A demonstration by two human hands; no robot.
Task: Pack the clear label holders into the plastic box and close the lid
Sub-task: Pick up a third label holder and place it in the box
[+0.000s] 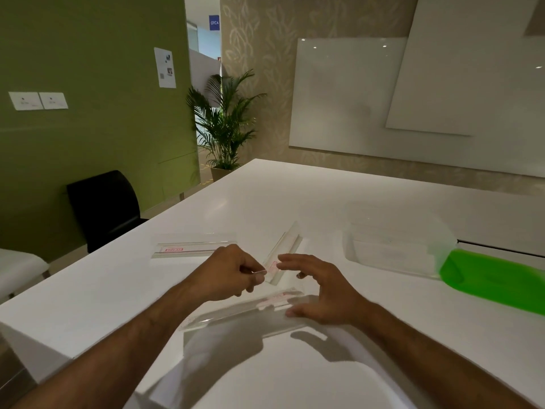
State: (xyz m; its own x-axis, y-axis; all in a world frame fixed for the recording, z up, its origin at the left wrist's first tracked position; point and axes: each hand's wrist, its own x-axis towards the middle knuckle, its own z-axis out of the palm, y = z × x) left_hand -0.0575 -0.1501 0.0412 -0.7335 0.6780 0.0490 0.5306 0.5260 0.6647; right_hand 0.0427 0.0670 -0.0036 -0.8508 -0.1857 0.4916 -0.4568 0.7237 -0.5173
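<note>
The left hand (233, 271) pinches the near end of a clear label holder (283, 252) that lies slanted on the white table (118, 290). The right hand (318, 290) is spread wide, its thumb touching a second clear holder (244, 312) close to the person; its fingertips hover at the slanted one, gripping nothing. A third holder (193, 246) lies flat to the left. The plastic box (395, 246) sits open on the right, with its green lid (495, 278) beside it.
</note>
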